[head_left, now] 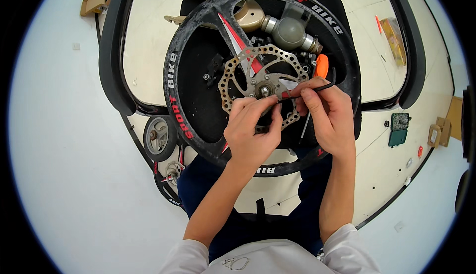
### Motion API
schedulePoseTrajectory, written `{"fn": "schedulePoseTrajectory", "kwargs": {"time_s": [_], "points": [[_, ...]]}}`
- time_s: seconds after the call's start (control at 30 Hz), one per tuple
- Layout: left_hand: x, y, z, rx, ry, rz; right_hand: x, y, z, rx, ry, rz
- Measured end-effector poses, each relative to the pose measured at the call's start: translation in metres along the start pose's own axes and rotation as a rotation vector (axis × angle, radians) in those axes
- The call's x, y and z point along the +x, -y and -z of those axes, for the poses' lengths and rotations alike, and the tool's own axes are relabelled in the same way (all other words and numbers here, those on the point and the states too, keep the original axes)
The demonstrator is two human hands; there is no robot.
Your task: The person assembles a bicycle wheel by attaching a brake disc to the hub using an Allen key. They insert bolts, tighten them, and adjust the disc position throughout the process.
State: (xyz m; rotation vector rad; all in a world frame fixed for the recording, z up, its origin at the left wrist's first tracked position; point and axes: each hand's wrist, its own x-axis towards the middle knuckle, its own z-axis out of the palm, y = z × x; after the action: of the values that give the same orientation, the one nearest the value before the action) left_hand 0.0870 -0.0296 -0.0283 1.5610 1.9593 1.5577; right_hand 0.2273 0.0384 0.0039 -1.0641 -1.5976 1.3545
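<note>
- The right hand (328, 113) grips a black hex key (332, 82), its bent end jutting out past the fingers on their right.
- The left hand (252, 133) has thumb and forefinger pinched together on the key's other end; whether these fingertips also hold a small part is hidden.
- Just behind the left fingertips is the axle (265, 90) at the centre of a drilled brake rotor (226, 85), which spreads out beneath both hands.
- A black spoked wheel (173, 95) circles the fingers, lying on a chair seat (198, 105).
- Just beyond the right fingers is an orange handle (322, 66); farther ahead of them, a rounded grey part with silver collars (289, 32).
- Well apart from the fingers, on the floor, a smaller wheel (159, 137) lies to their left and an open green case (398, 137) to their right.
</note>
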Motion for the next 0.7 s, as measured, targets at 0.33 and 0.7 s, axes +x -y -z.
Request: {"fn": "schedulePoseTrajectory", "kwargs": {"time_s": [0.33,0.7], "points": [[0.002,0.006,0.004,0.003,0.024,-0.112,0.002,0.005,-0.007,-0.175,-0.012,0.146],[0.002,0.008,0.004,-0.059,0.015,-0.05,0.001,0.008,-0.009,-0.244,0.012,0.165]]}}
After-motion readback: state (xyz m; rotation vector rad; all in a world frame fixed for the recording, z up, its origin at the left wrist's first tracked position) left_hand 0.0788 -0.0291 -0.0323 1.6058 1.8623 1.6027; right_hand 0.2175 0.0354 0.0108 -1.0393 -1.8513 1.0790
